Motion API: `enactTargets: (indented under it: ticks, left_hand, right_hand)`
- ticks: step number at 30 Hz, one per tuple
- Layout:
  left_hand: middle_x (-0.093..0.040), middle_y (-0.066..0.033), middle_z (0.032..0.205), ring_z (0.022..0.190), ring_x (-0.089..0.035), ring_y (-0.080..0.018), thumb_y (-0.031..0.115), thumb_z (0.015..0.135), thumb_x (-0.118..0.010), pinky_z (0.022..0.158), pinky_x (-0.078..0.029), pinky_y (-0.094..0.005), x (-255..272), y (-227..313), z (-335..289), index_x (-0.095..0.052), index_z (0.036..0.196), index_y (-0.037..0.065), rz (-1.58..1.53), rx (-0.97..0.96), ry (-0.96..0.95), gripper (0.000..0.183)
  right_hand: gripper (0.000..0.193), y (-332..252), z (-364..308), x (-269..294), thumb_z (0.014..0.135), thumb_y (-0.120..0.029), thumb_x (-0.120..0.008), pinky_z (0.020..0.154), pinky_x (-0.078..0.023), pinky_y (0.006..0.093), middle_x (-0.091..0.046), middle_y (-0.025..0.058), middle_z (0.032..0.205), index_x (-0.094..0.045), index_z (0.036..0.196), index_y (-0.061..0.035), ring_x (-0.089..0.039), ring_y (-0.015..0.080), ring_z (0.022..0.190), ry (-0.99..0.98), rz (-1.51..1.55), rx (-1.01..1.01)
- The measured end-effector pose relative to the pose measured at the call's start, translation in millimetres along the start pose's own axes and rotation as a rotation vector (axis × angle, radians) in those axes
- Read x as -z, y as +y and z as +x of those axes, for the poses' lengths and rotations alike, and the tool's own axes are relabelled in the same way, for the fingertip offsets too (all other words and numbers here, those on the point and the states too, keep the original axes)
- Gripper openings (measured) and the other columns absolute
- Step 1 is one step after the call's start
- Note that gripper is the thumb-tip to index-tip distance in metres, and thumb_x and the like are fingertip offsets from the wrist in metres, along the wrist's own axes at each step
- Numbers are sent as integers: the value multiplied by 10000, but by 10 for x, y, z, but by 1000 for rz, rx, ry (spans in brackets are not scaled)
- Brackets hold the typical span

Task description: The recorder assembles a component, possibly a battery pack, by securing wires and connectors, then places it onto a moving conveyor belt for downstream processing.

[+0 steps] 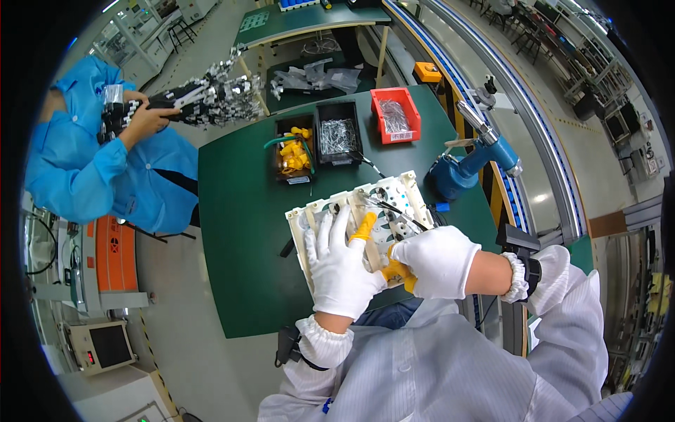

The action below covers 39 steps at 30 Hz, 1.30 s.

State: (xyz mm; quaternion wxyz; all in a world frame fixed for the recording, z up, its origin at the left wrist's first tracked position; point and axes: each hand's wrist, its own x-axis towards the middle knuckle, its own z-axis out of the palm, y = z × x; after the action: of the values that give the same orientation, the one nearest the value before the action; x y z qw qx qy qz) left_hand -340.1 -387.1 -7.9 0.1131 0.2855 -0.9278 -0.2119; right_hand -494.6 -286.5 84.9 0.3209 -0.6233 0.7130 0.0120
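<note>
A white plastic frame (309, 212) with holes and ribs lies on the green table in front of me. My left hand (341, 271), in a white glove with a yellow thumb cover, rests on its left part with fingers spread. My right hand (437, 260), gloved alike, is closed at the frame's near right side, its yellow-covered fingertips bent inward. Whatever those fingers grip is hidden. Just beyond the right hand, a thin dark tool with a metal tip (401, 212) lies across the frame; I cannot tell whether the hand touches it.
Behind the frame stand a bin of yellow parts (294, 151), a black bin of metal pins (337, 137) and a red bin (396, 118). A blue hand press (457, 172) stands at right, beside a conveyor (520, 204). At left, a person in blue (105, 169) holds a bundle of metal-tipped parts.
</note>
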Motion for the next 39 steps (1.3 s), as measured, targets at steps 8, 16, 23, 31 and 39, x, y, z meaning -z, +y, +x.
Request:
enactTargets:
  ticks: [8,16,23,31,39]
  left_hand:
    - [-394,-123,1553,1472,-288,-340,431,704,-822,1228,-118,-530,-20,-72,-23,-674,1249,98,39,-16,47,655]
    - [-303,-132,1602,1493,-236,-356,471,662,-851,1220,-136,-544,48,22,-39,-681,1249,89,-3,2,-55,721]
    - [-325,-159,1575,1472,-255,-388,383,668,-798,1220,-133,-571,165,55,2,-642,1296,67,8,-26,-136,721]
    - [-316,-194,1578,1471,-258,-419,491,707,-801,1207,-165,-562,76,-22,-18,-562,1405,101,64,-64,-29,835]
    - [-292,-191,1589,1452,-292,-408,397,678,-835,1209,-188,-567,99,35,13,-622,1319,48,50,-20,-116,760]
  right_hand:
    - [168,-89,90,-60,762,-128,-676,703,-574,438,-710,127,845,-686,925,-88,-717,323,793,61,-85,180]
    - [107,92,-14,-381,771,-190,-697,599,-560,402,-673,86,795,-670,835,-108,-697,279,705,295,-40,277]
    - [166,343,-98,-683,832,-194,-760,612,-555,300,-683,60,789,-745,980,-120,-675,220,635,429,660,159]
    - [129,386,74,-885,721,-146,-806,556,-511,281,-644,64,674,-747,827,-101,-623,192,552,627,638,280]
    - [151,452,-6,-823,874,26,-629,717,-554,301,-692,109,931,-696,1009,30,-654,202,839,448,733,368]
